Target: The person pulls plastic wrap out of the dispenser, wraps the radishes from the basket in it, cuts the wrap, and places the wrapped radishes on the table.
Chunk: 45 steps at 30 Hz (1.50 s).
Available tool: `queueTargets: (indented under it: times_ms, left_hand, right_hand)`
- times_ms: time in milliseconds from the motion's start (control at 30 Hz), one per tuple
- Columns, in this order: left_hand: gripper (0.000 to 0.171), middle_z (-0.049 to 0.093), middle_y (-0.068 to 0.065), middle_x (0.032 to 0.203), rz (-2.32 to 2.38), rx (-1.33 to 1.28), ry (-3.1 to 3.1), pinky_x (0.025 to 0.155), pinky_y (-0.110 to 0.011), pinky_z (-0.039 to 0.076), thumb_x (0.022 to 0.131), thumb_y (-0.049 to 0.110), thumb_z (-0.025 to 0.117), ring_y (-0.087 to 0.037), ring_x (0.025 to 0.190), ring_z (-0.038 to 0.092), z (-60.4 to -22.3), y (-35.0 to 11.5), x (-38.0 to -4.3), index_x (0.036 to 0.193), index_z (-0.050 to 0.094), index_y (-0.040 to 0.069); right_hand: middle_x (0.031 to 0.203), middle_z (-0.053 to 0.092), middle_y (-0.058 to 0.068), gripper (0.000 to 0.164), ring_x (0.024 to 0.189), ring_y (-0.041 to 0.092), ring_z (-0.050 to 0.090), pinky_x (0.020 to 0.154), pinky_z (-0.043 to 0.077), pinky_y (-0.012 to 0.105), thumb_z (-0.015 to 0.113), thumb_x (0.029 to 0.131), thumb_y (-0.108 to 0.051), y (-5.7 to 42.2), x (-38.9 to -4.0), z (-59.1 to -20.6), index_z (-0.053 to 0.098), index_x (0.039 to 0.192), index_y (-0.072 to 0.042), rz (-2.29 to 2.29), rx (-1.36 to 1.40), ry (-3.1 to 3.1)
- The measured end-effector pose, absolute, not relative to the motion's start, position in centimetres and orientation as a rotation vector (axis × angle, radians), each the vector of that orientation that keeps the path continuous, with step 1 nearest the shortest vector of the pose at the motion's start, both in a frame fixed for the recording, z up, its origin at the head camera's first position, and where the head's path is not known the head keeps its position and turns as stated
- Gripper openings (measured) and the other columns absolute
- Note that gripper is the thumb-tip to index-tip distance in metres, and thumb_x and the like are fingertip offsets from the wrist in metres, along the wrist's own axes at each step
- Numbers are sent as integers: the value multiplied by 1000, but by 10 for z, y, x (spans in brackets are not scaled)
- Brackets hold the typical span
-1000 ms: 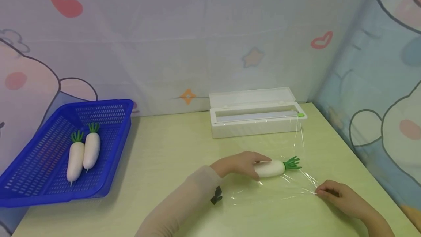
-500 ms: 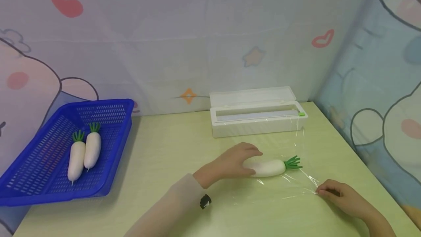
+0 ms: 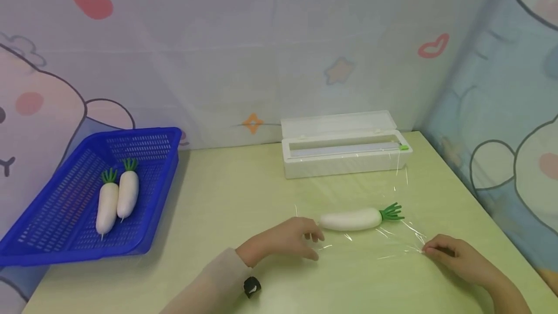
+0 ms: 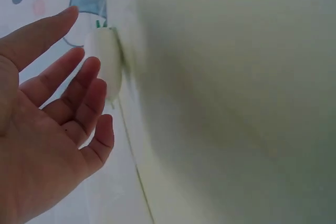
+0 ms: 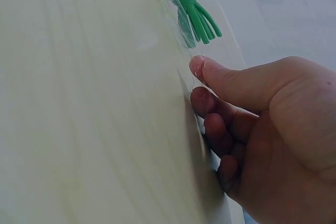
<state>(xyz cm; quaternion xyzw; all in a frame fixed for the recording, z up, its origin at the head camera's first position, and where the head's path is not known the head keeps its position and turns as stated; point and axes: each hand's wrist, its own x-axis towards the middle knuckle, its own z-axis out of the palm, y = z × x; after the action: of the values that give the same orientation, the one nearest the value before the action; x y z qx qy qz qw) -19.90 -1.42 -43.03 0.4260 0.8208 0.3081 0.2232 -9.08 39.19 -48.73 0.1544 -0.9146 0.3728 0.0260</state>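
A white radish (image 3: 353,219) with a green leafy top lies on a sheet of clear plastic wrap (image 3: 370,243) spread over the table. My right hand (image 3: 457,258) pinches the wrap's near right corner between thumb and forefinger; the right wrist view shows this hand (image 5: 262,124) close to the green leaves (image 5: 200,20). Just left of the radish's tip, my left hand (image 3: 285,241) hovers with loosely bent fingers and holds nothing. In the left wrist view its palm (image 4: 47,150) faces the camera, with the radish (image 4: 109,59) beyond the fingers.
A white wrap dispenser (image 3: 346,161) with its lid raised stands at the back right, the film running out from it. At the left, a blue plastic basket (image 3: 163,197) holds two more radishes (image 3: 107,207). A printed cloth (image 3: 226,76) hangs behind the table.
My left hand has let go of the radish and drawn back to the left and toward me. The radish stays on the wrap; my right hand keeps its pinch on the corner.
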Motion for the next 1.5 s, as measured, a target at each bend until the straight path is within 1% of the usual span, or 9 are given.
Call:
queueTargets:
  times_ms: [267,467,633,767,867,1033,1267,1333,1500]
  left_hand:
    - [22,52,11,79,544,1275,2316,71,-15,38,74,20,82,-1,75,43,-442,-13,-194,88,67,12]
    - [5,49,12,78,323,1450,2397,65,-15,34,83,16,72,-2,73,41,-444,-10,-192,84,67,17]
    - [7,52,12,78,318,1466,2433,68,-16,38,89,14,65,-2,75,45,-441,-13,-191,84,67,18]
    - [9,59,10,82,450,1438,2447,74,-16,42,91,11,62,-2,78,51,-436,-16,-195,86,69,15]
    - [10,62,7,85,584,1418,2437,77,-17,44,91,8,61,-4,80,53,-431,-18,-198,88,69,12]
    - [8,64,1,91,834,1337,2405,78,-20,47,92,6,60,-9,84,56,-425,-22,-205,92,68,8]
    - [9,64,1,94,1131,1141,2363,78,-24,46,94,9,59,-11,88,55,-430,-27,-217,97,67,6]
    - [9,65,1,94,1173,1100,2362,78,-25,45,94,10,59,-11,89,55,-431,-27,-220,97,67,6]
    - [11,67,-3,95,1243,1022,2372,79,-25,45,94,12,59,-11,88,56,-434,-25,-226,96,68,5]
  right_hand:
    - [89,65,-12,16,81,-2,55,68,44,16,61,92,-3,391,-90,-488,68,93,-17,1159,490,-2806]
    - [90,65,-11,13,81,-2,55,68,45,18,59,94,-5,391,-91,-486,68,94,-15,1172,457,-2837]
    - [90,64,-13,10,79,-3,53,65,45,20,59,95,-9,389,-93,-480,68,95,-12,1146,398,-2875]
    - [88,63,-14,8,76,-2,52,63,44,22,60,95,-12,387,-95,-473,68,94,-14,1082,334,-2867]
    - [88,63,-12,9,76,-1,52,62,44,22,61,94,-9,387,-97,-468,68,93,-15,1057,342,-2817]
    - [91,64,-8,10,80,-1,53,62,44,21,60,94,-5,387,-105,-457,67,94,-11,1051,378,-2741]
    - [95,65,-13,11,83,-5,55,65,46,22,57,96,-7,385,-124,-440,67,100,-5,1012,371,-2726]
    - [96,66,-12,13,84,-7,54,66,47,21,57,97,-9,384,-129,-438,67,102,-3,1014,344,-2737]
    - [98,68,-2,19,86,-9,53,68,47,21,55,98,-13,383,-143,-436,67,106,-1,1019,289,-2778]
